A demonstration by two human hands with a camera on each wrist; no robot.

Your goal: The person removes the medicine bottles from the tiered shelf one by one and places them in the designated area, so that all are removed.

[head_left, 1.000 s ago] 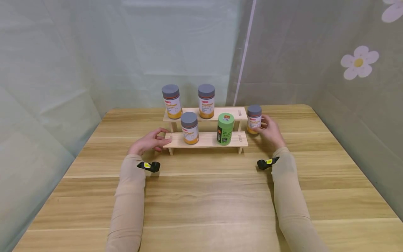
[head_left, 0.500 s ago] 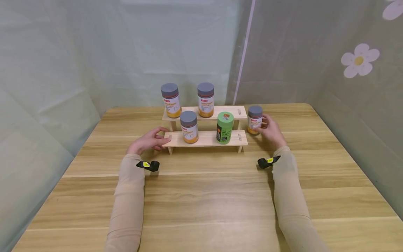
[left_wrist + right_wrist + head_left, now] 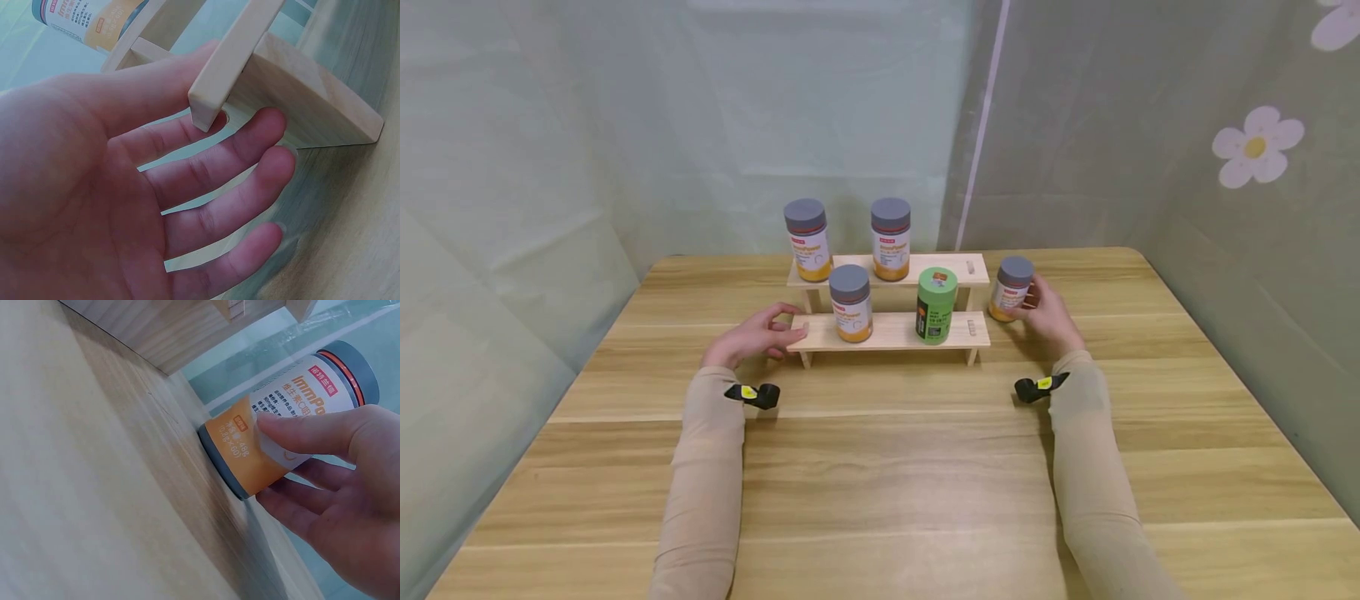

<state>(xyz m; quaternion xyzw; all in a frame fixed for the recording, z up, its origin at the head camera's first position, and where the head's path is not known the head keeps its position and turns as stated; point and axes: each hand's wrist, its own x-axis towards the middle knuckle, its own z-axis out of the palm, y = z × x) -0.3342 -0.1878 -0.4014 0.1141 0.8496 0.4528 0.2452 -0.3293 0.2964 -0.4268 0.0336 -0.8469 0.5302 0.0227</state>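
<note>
A supplement bottle (image 3: 1011,290) with a grey lid and a white and orange label is at the right of the wooden stand. My right hand (image 3: 1051,318) grips it, thumb across the label and fingers behind. The bottle leans to the right; in the right wrist view its base (image 3: 225,467) is at the tabletop, and I cannot tell if it is lifted. At the left end of the lower wooden shelf (image 3: 891,332), my left hand (image 3: 756,335) pinches the board between thumb and index finger. The other fingers (image 3: 231,215) are spread beneath, loosely bent.
On the lower shelf stand a grey-lidded bottle (image 3: 851,307) and a green bottle (image 3: 936,308). Two more grey-lidded bottles, a left one (image 3: 808,242) and a middle one (image 3: 891,240), stand on the upper shelf (image 3: 936,268). A curtain (image 3: 700,150) hangs behind the wooden table (image 3: 880,467).
The bottle in my right hand has gone from upright to leaning right, its lid shifting slightly right. My left hand keeps its hold on the shelf end.
</note>
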